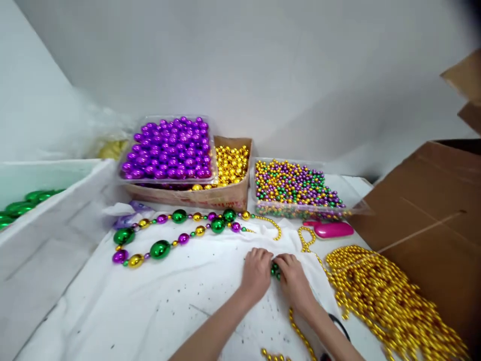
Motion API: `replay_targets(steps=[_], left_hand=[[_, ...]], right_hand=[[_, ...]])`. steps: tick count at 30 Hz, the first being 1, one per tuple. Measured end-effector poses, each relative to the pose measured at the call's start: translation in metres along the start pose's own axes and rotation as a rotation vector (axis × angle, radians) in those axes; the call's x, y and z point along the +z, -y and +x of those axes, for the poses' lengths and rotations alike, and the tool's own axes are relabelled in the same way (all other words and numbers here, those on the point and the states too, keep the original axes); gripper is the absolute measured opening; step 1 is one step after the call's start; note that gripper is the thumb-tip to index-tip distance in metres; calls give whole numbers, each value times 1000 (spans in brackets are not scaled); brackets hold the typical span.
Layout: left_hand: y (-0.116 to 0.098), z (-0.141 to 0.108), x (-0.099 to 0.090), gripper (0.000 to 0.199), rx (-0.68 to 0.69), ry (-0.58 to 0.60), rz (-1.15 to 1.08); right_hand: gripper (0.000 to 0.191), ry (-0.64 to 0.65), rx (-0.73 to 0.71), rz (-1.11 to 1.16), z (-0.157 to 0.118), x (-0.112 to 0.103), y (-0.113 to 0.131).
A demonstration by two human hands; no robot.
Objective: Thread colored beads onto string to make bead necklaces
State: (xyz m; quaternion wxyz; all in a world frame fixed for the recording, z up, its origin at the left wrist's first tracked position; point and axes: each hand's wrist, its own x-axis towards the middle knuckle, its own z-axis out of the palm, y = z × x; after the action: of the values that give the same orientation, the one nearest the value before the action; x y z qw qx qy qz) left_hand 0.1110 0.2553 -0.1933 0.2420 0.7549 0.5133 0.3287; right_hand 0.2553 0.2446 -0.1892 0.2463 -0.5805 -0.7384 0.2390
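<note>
My left hand [257, 271] and my right hand [293, 278] meet over the white cloth, fingers curled inward. Small shiny green beads [275, 271] show between them, partly covered by the fingers of both hands. A strand of gold beads [298, 331] runs down beside my right wrist. Behind my hands lies a necklace of large green, purple and gold beads [160, 249], looped on the cloth. Its thin gold end [276, 228] curves close beyond my fingers.
A clear tray of purple beads [169, 150] sits on a cardboard box with gold beads [233, 163]. Right of it is a tray of mixed small beads [296, 185]. A pink object [333, 229], piled gold strands [394, 301] and a large carton [424, 210] line the right.
</note>
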Motion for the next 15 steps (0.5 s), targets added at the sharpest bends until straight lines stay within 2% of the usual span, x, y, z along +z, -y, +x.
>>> replay_targets(steps=[3,5,6,8,10,11,13,15], left_hand=[[3,-5,-5,26,-1,2,-41],[6,-10,-9,28,-25,-21,-151],[8,-12,-12,32,-52,-40,-212],[12,-18,-16,39,-113,-79,-314],[17,-24,-21,44,-158,-106,-385],[20,-27,-23,46,-174,-120,-414],[26,-32,-26,48,-213,-156,-467],[31,-35,-26,49,-248,-194,-492]], right_hand=[[47,116,-31,-70,15,-19,7],[35,154,-92,-55,39,-42,28],[29,131,-128,-44,56,-54,43],[24,6,-200,-70,100,-75,83],[29,-77,-227,-224,154,-86,126],[32,-83,-197,-358,182,-86,145],[39,-66,-150,-435,236,-79,176],[48,-8,-85,-502,280,-65,193]])
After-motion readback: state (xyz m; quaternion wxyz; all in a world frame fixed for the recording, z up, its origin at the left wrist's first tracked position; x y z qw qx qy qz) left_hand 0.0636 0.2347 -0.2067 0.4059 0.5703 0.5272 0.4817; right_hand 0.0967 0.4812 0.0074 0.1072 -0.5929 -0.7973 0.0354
